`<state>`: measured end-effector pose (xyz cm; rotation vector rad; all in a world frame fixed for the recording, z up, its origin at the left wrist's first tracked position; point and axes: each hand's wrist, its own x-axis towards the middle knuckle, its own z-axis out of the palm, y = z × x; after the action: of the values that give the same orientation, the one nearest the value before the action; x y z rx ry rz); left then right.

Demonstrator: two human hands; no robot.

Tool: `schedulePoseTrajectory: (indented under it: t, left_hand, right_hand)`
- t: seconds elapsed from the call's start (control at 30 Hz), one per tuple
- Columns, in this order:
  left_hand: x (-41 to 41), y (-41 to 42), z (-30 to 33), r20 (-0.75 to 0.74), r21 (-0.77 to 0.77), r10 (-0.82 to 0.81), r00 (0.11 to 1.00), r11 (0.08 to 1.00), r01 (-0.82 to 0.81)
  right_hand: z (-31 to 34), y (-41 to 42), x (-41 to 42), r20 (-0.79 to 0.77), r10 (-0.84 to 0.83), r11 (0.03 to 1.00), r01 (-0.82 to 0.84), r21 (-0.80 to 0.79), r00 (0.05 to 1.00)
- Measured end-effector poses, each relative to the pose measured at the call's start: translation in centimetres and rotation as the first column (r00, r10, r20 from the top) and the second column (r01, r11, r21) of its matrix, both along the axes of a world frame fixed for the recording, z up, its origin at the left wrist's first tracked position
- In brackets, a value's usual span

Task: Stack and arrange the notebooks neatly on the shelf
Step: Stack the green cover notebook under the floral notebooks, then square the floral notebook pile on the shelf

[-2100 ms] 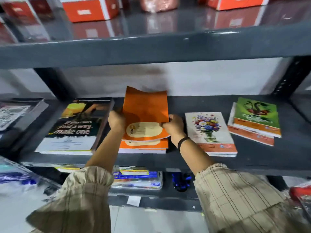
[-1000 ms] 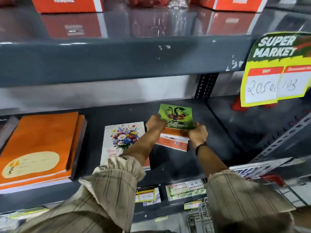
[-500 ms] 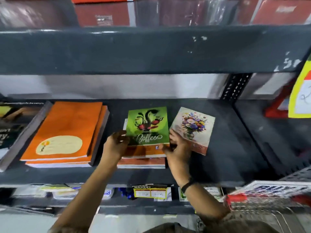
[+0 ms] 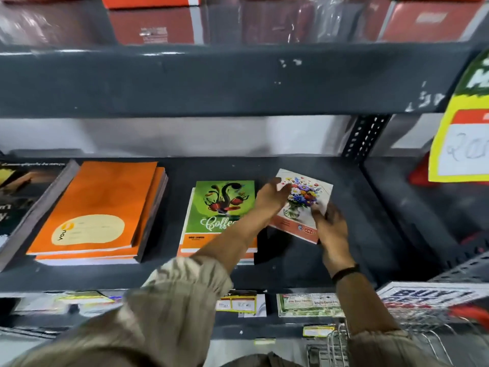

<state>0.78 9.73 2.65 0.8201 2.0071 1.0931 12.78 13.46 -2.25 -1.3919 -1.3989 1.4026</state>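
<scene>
A flower-cover notebook (image 4: 304, 200) lies askew on the dark shelf (image 4: 370, 234), turned clockwise. My left hand (image 4: 270, 198) rests against its left edge with fingers spread, and my right hand (image 4: 330, 229) grips its lower right corner. To its left sits a straight stack topped by a green "Coffee" notebook (image 4: 222, 205). Further left lies a stack of orange notebooks (image 4: 98, 210), and a dark-cover notebook stack (image 4: 23, 197) is cut off at the left edge.
An upper shelf (image 4: 211, 80) overhangs close above, carrying red boxes (image 4: 148, 25). A yellow price sign (image 4: 463, 133) hangs at the right. A perforated upright post (image 4: 365, 136) stands behind the flower notebook. Price tags (image 4: 238, 303) line the shelf front; a wire basket (image 4: 397, 340) sits below right.
Both hands left the green notebook stack and moved right onto the flower notebook. The view shifted slightly; the green stack now lies straight.
</scene>
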Motion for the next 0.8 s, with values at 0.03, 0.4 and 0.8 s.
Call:
schedulePoseTrajectory:
  t: [0.03,0.4,0.8]
  left_hand:
    - [0.1,1.2,-0.5,-0.024,-0.093,-0.024,0.999,0.995,0.022]
    - [-0.1,4.4,-1.1,-0.096,-0.219,0.136,0.986,0.963,-0.155]
    - [-7.1,-10.2,0.9,0.204,0.293,0.389,0.898,0.851,-0.435]
  right_hand:
    - [0.0,0.1,0.1,-0.004,0.019,0.999,-0.019,-0.033,1.000]
    - [1.1,1.7,1.5,-0.197,-0.033,0.969,-0.016,-0.245,0.980]
    - [3.4,-5.1,-4.9,-0.373,0.225,0.914,-0.327,-0.238,0.900]
